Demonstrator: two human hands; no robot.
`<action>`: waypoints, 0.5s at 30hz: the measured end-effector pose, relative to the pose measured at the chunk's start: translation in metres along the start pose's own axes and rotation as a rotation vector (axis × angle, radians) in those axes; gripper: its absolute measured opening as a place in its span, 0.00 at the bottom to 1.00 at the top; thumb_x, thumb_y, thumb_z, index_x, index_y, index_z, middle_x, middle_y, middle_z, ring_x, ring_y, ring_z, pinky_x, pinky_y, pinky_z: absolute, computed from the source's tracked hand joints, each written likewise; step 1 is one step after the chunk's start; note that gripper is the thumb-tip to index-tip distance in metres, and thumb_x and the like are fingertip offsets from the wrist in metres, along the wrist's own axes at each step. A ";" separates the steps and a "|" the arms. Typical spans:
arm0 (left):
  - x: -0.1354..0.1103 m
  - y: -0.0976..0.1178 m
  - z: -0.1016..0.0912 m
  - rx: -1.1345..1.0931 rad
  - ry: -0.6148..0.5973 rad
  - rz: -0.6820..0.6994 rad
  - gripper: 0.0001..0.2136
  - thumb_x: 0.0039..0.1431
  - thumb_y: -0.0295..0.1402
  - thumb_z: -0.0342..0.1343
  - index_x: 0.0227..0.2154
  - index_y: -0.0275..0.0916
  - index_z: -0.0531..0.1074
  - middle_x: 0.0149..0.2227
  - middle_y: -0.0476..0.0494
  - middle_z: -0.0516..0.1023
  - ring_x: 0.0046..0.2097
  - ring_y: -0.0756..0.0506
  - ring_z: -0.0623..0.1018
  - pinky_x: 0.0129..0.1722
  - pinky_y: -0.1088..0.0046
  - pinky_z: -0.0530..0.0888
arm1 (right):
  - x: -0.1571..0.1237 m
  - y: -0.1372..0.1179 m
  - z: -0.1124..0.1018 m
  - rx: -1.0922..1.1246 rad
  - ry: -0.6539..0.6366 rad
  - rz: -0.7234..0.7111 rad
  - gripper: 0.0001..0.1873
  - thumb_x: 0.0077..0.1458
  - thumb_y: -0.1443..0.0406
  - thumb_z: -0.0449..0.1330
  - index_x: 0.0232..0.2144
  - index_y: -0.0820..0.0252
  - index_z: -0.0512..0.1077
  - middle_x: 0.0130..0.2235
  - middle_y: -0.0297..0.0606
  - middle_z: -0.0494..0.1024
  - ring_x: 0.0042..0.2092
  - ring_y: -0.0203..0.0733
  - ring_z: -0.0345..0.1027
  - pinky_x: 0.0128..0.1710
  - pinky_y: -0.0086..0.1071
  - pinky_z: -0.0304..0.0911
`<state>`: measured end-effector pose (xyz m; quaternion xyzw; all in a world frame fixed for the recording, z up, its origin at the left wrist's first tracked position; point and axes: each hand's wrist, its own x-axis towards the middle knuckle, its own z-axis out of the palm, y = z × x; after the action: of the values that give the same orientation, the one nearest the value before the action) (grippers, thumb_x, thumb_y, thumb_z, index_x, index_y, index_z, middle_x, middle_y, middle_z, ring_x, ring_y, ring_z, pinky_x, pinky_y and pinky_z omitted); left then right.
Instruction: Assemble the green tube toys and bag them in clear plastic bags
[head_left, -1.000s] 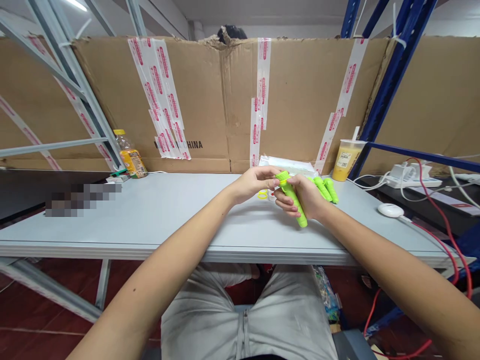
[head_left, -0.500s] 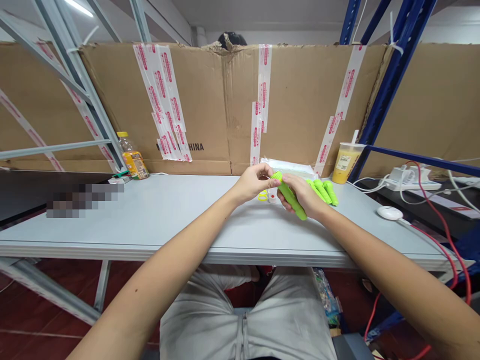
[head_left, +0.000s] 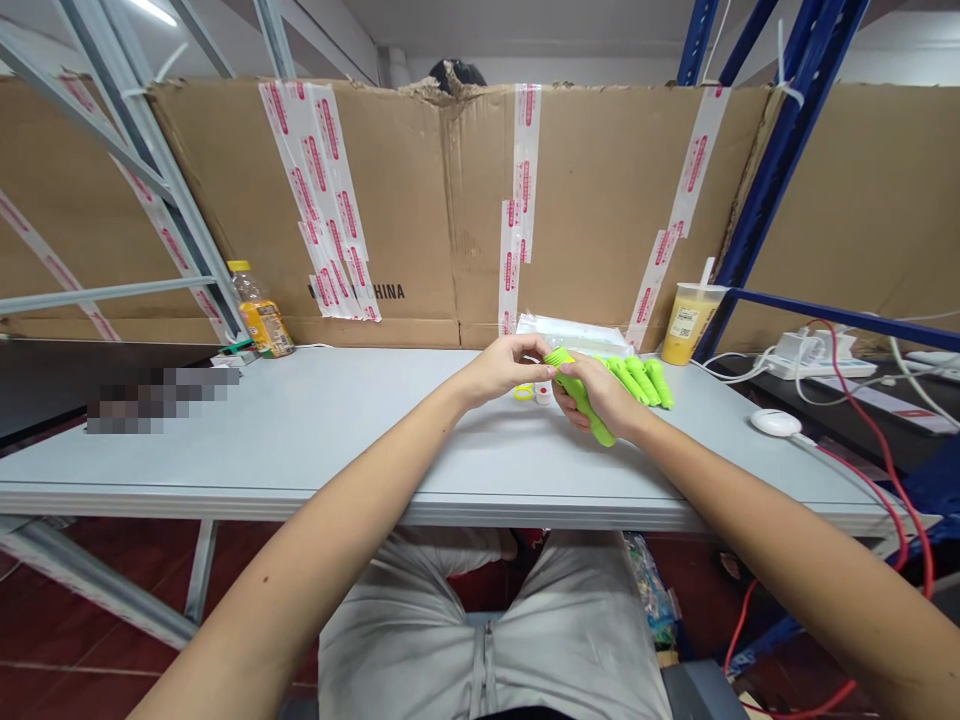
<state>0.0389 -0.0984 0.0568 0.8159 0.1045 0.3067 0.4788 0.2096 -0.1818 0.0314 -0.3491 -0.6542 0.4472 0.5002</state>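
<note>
My right hand [head_left: 596, 392] is wrapped around a lime-green tube [head_left: 598, 425] with a ribbed, yellowish upper end, held slanted above the table. The fingers of my left hand [head_left: 510, 370] are curled in a pinch at that ribbed end, thumb against its left side. Just below my left fingers, a yellow ring [head_left: 523, 393] lies on the table, beside a small white round container [head_left: 543, 394] partly hidden by my right hand. Several similar green tubes [head_left: 639, 380] rest in a row behind my right hand, which covers part of them.
The grey table [head_left: 337, 430] backs onto a taped cardboard wall [head_left: 585, 200]. A clear plastic packet [head_left: 577, 335] lies at the back. A yellow drink cup [head_left: 690, 325] stands right, a bottle [head_left: 264, 320] left. A white puck-shaped device [head_left: 777, 423] with a red cable lies near the right edge.
My left fingers have shifted slightly to the left side of the tube's ribbed end, which now shows more. Both hands stay at about the same place; the view has shifted a little.
</note>
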 end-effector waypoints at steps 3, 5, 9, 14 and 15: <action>-0.001 0.003 0.000 0.006 0.009 -0.005 0.12 0.52 0.38 0.65 0.34 0.35 0.76 0.38 0.43 0.77 0.41 0.47 0.75 0.44 0.65 0.70 | 0.000 -0.002 0.002 0.010 -0.002 0.016 0.09 0.57 0.58 0.52 0.30 0.55 0.58 0.18 0.26 0.61 0.13 0.33 0.51 0.11 0.28 0.51; -0.001 0.004 0.001 0.010 0.030 0.001 0.11 0.52 0.38 0.65 0.33 0.35 0.75 0.37 0.44 0.76 0.41 0.47 0.74 0.44 0.66 0.69 | 0.000 -0.002 0.001 0.028 -0.013 0.024 0.08 0.57 0.58 0.51 0.30 0.55 0.58 0.18 0.26 0.61 0.13 0.34 0.51 0.11 0.29 0.51; -0.002 0.004 0.002 0.001 0.035 0.003 0.12 0.52 0.39 0.65 0.32 0.35 0.75 0.36 0.44 0.76 0.40 0.48 0.74 0.43 0.66 0.69 | 0.002 0.001 -0.002 0.066 -0.059 0.018 0.08 0.56 0.58 0.50 0.30 0.55 0.60 0.18 0.27 0.62 0.14 0.35 0.52 0.13 0.30 0.53; 0.000 0.000 0.005 0.000 0.049 0.016 0.14 0.50 0.40 0.67 0.31 0.34 0.73 0.34 0.45 0.74 0.37 0.49 0.73 0.40 0.68 0.69 | 0.002 0.003 -0.004 0.159 -0.090 0.131 0.12 0.56 0.55 0.49 0.26 0.55 0.59 0.17 0.28 0.60 0.13 0.34 0.50 0.12 0.31 0.53; 0.001 0.000 0.006 0.012 0.065 0.019 0.15 0.50 0.40 0.67 0.30 0.34 0.73 0.33 0.46 0.73 0.36 0.50 0.73 0.39 0.69 0.69 | 0.002 0.003 -0.005 0.192 -0.104 0.171 0.12 0.55 0.55 0.48 0.26 0.55 0.58 0.17 0.28 0.60 0.13 0.34 0.49 0.11 0.31 0.52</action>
<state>0.0430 -0.1019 0.0548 0.8093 0.1140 0.3368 0.4676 0.2144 -0.1779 0.0296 -0.3302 -0.6015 0.5662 0.4567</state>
